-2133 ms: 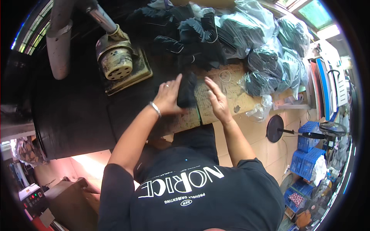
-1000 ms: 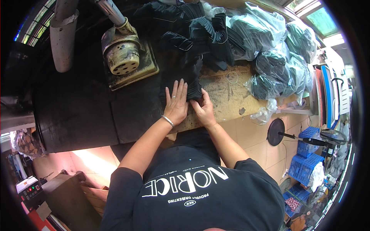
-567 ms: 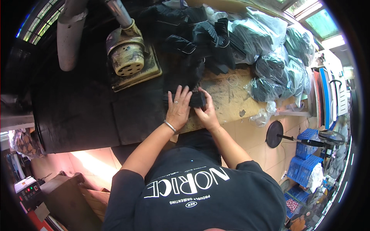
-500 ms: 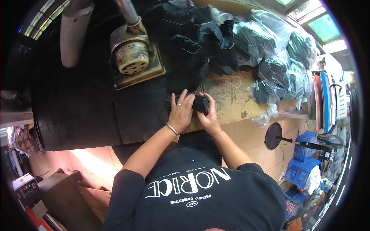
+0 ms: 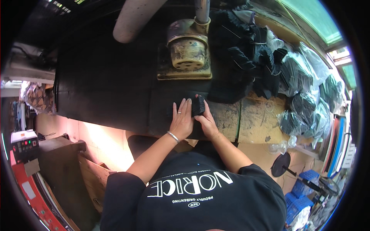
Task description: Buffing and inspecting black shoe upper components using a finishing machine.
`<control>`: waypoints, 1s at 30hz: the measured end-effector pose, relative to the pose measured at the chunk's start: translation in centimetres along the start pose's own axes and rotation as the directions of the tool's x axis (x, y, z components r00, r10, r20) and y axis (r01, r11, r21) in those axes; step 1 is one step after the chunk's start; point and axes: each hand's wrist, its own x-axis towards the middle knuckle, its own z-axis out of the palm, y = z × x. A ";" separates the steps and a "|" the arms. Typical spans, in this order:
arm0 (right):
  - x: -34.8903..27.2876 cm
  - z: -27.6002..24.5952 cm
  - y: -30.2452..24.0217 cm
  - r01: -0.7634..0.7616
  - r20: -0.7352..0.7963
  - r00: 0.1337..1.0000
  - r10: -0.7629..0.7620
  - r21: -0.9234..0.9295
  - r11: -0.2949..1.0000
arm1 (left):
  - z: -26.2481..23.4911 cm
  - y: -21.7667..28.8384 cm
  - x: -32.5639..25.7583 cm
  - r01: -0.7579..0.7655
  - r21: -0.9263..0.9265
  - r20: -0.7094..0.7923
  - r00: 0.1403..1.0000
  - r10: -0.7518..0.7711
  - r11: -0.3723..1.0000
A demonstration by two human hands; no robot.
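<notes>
Near the table's front edge, a small bundle of black, ribbed-looking pieces (image 5: pixel 198 106) lies between my hands; its exact kind is not clear. My left hand (image 5: pixel 182 120), with a ring and a bracelet, rests against its left side, fingers stretched out and pointing away from me. At the right end, my right hand (image 5: pixel 207 121) grips the bundle, thumb on the near side and fingers curled round the far side. Black dark sheeting (image 5: pixel 111 92) covers the table under and left of the hands.
Beyond the hands stands a stained cream machine head (image 5: pixel 188 54) on a square base. Loose black pieces (image 5: pixel 246 54) are heaped at the back right, beside clear plastic bags of dark goods (image 5: pixel 302 73). Blue crates (image 5: pixel 298 208) and a fan (image 5: pixel 328 186) stand at right.
The view has turned to the right, so table and machine appear shifted. Both hands stay at the bundle, whose right end now sits tilted up a little more.
</notes>
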 end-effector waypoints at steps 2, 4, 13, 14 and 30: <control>0.0 0.2 0.3 -0.041 0.020 0.999 0.041 0.043 0.998 | 0.5 1.0 0.1 0.068 0.076 -0.079 0.995 -0.062 0.995; -0.4 -0.1 0.6 -0.078 0.033 0.997 0.076 0.074 0.994 | 0.4 0.6 -0.2 0.074 0.120 -0.051 0.996 -0.068 0.990; 14.3 2.4 -15.5 0.540 0.106 0.790 -0.604 -0.587 0.603 | 0.4 0.0 -0.6 0.067 0.155 -0.015 0.998 -0.065 0.986; 16.9 3.1 -17.4 0.570 0.120 0.739 -0.663 -0.637 0.519 | 0.6 0.3 -0.5 0.051 0.148 -0.009 0.999 -0.050 0.988; 21.6 4.4 -20.2 0.464 0.001 0.814 -0.581 -0.603 0.649 | 0.1 -0.4 -2.3 -0.051 0.107 -0.076 0.995 0.059 0.993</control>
